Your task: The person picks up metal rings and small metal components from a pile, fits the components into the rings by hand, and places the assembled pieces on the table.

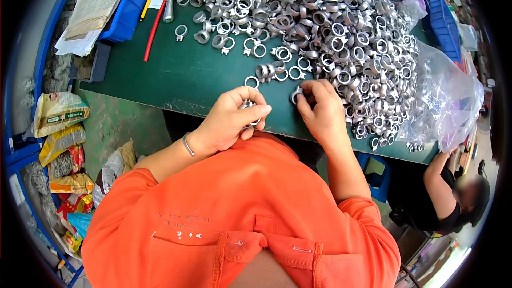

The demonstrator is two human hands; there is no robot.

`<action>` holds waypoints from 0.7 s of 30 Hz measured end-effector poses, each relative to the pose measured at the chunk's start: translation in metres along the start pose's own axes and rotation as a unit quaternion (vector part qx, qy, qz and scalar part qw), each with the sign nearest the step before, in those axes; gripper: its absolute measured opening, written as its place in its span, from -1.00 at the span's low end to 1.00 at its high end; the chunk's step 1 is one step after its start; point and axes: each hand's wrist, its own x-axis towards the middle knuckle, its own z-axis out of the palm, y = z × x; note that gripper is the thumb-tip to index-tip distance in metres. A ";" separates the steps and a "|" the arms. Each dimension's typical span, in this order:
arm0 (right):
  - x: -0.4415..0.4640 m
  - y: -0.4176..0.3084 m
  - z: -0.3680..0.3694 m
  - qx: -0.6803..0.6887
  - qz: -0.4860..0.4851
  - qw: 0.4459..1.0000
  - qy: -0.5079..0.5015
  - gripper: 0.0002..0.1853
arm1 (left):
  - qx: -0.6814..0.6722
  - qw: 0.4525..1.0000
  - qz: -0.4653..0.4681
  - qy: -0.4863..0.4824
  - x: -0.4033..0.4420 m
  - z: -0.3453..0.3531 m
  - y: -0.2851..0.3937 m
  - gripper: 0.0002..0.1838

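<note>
Near the front edge of the green table point(154, 85), my left hand point(234, 114) is closed around several grey metal rings point(248, 105), partly hidden by the fingers. To its right, my right hand point(324, 109) pinches one metal ring point(296, 95) between thumb and fingers, low over the tabletop. Just beyond both hands lie loose metal rings point(281, 73) with small lugs. Behind and to the right rises a large pile of the same rings point(320, 18).
At the upper left are a blue bin point(125, 18) with papers, a red stick point(154, 32), a yellow pen point(148, 5) and a metal tube point(169, 2). A clear plastic bag point(432, 93) borders the pile. Another person point(440, 192) sits at the right.
</note>
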 end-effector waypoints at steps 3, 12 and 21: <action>0.000 0.001 0.005 0.143 0.036 0.989 -0.027 -0.79 | 0.091 0.995 0.026 0.028 -0.001 0.005 0.001 -0.93; -0.009 -0.021 0.012 0.383 -0.059 0.922 -0.010 -0.79 | 0.232 0.966 0.115 0.011 -0.001 0.011 0.000 -0.90; -0.010 -0.017 0.007 0.578 0.138 0.795 -0.119 -0.78 | 0.340 0.894 0.291 0.001 -0.001 0.007 -0.002 -0.90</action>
